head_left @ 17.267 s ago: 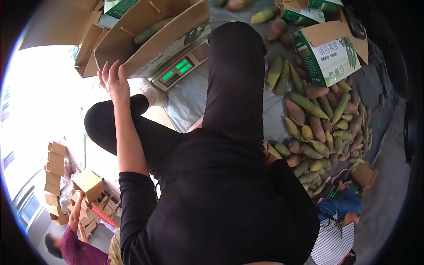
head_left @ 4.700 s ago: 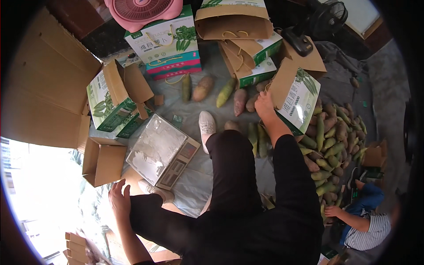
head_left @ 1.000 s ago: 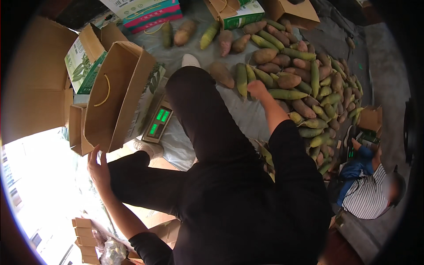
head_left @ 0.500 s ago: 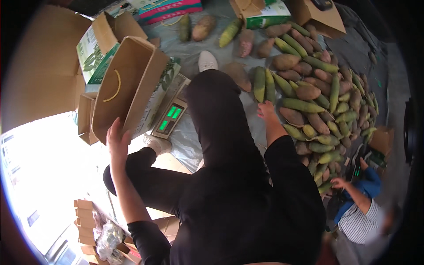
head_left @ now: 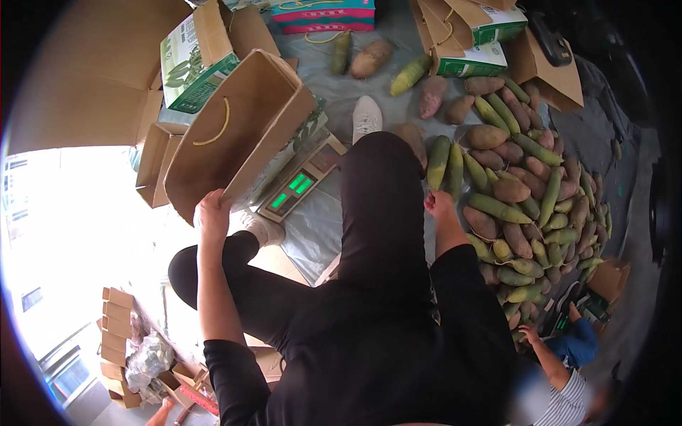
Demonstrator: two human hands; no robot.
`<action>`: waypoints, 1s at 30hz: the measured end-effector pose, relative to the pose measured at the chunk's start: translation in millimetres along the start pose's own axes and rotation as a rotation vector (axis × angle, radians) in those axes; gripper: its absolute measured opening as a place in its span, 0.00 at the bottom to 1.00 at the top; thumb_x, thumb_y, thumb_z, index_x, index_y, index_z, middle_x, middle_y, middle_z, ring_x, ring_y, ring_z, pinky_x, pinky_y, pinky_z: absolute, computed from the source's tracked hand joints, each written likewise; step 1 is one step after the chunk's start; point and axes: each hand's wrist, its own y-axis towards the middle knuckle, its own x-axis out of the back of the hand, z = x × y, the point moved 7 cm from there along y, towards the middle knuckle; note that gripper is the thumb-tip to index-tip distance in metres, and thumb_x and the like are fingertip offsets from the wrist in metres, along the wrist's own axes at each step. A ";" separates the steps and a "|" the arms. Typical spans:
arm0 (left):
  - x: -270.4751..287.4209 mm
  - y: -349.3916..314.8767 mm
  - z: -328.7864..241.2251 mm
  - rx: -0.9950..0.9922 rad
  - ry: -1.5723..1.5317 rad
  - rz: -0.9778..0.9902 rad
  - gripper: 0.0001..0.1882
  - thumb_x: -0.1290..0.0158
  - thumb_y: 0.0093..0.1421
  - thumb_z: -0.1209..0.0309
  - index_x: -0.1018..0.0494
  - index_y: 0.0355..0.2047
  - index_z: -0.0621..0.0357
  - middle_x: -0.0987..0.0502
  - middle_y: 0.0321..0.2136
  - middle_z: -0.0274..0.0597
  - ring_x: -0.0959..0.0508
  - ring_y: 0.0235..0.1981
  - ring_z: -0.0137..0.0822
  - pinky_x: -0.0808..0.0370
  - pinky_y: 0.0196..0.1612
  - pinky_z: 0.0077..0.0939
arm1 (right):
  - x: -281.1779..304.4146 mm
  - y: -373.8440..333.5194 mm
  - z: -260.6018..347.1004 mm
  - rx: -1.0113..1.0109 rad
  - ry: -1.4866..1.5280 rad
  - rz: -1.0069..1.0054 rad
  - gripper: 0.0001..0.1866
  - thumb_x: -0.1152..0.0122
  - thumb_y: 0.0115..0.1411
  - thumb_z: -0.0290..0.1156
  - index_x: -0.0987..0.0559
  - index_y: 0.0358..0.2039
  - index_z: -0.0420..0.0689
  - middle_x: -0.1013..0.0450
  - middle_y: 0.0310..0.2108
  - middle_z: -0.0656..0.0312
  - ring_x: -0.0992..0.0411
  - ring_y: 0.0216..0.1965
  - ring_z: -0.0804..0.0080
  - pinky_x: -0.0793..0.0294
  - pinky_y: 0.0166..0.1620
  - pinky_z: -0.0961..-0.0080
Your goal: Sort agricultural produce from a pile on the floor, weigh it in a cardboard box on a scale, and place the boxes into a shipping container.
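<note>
The lower edge of a brown cardboard box (head_left: 238, 131), which stands on a scale (head_left: 302, 181), is gripped by the left hand (head_left: 213, 213). The right hand (head_left: 439, 206) is loosely curled, empty, just beside green corn cobs (head_left: 444, 160).

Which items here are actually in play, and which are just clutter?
In play:
left hand gripping the brown box
scale under that box
right hand at the pile of corn and sweet potatoes

Lying about:
green-printed boxes
pink box
small cartons
</note>
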 end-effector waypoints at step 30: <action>6.3 -22.3 -20.2 -0.032 0.199 -0.243 0.06 0.46 0.49 0.72 0.27 0.29 0.54 0.25 0.29 0.39 0.26 0.37 0.41 0.38 0.50 0.43 | -288.3 -516.7 213.3 1.879 -0.798 0.544 0.10 0.47 0.55 0.25 0.29 0.39 0.46 0.25 0.27 0.56 0.26 0.30 0.61 0.29 0.35 0.72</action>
